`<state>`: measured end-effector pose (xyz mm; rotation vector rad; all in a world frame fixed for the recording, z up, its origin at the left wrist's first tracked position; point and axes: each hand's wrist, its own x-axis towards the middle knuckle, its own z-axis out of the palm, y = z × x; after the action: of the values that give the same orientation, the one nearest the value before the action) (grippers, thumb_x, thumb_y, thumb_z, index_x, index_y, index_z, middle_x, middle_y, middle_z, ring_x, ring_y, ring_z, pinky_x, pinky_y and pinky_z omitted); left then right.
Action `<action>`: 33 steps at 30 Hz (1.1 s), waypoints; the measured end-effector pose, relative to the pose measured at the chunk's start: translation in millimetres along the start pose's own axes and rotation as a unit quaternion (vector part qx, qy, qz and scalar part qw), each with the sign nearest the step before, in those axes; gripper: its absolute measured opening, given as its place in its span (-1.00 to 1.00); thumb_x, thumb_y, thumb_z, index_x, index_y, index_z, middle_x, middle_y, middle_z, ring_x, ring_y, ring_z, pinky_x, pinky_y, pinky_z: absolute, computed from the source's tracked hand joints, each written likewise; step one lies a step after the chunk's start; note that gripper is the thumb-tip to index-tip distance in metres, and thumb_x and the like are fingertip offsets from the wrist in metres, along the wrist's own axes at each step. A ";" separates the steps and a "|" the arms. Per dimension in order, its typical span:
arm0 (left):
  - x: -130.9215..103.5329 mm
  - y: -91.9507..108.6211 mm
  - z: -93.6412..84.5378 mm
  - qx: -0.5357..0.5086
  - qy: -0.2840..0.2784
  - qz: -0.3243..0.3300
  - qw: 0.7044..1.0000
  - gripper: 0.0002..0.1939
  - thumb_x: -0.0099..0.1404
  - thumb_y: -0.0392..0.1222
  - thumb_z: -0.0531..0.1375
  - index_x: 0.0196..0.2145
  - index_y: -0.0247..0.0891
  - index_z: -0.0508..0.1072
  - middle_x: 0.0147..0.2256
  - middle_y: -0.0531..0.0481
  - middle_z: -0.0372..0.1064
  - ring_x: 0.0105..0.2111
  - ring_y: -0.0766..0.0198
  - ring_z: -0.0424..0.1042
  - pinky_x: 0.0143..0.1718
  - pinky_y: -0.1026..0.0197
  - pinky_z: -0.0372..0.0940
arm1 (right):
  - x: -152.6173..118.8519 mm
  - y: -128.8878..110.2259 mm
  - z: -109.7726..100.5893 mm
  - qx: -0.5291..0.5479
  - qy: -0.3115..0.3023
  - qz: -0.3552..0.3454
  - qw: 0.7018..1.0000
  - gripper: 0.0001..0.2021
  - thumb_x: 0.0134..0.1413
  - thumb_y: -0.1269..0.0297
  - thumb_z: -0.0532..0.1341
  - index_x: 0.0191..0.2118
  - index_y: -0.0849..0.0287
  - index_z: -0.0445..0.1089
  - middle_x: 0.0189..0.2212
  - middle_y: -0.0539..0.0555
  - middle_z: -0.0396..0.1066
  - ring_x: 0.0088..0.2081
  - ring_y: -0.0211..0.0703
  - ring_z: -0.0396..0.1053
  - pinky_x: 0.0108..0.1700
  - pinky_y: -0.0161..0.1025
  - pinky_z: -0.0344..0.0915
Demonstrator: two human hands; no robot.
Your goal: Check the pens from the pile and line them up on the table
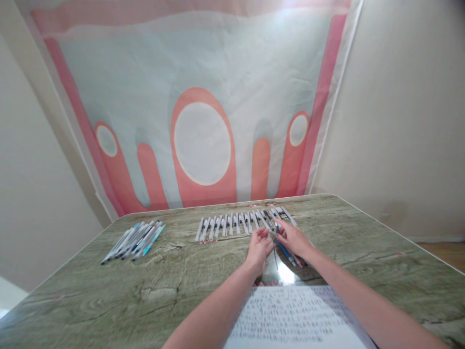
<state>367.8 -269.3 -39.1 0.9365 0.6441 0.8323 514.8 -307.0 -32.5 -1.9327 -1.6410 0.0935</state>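
Observation:
My right hand is pinched on a thin pen, most of which the fingers cover. Just to its left, my left hand has loosely bent fingers set apart, with nothing visible in them. A row of clear, pale sleeve-like pieces and dark-ended pens runs across the table beyond both hands. Below my right hand lie a blue pen and a few other pens, partly hidden by the palm.
On the left of the wood-patterned table lies a pile of pens and markers. A sheet covered in writing lies near me under my forearms. Behind the table hangs a pink and grey printed cloth.

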 end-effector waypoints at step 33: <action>-9.9 12.5 12.3 -0.073 0.062 -0.068 0.993 -0.53 -0.06 -0.45 0.08 -0.16 -0.18 0.16 -0.04 -0.10 0.15 -0.06 0.20 0.18 -0.19 0.10 0.20 | 3.0 9.9 13.2 0.006 0.052 -0.053 0.997 -0.61 -0.15 0.42 0.08 -0.10 0.17 0.29 -0.34 0.06 0.29 -0.34 -0.23 0.25 -0.25 -0.32 0.16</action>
<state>368.0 -278.7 -21.3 0.7050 0.7371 0.8089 518.7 -299.7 -47.2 -1.8066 -1.6659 -0.0382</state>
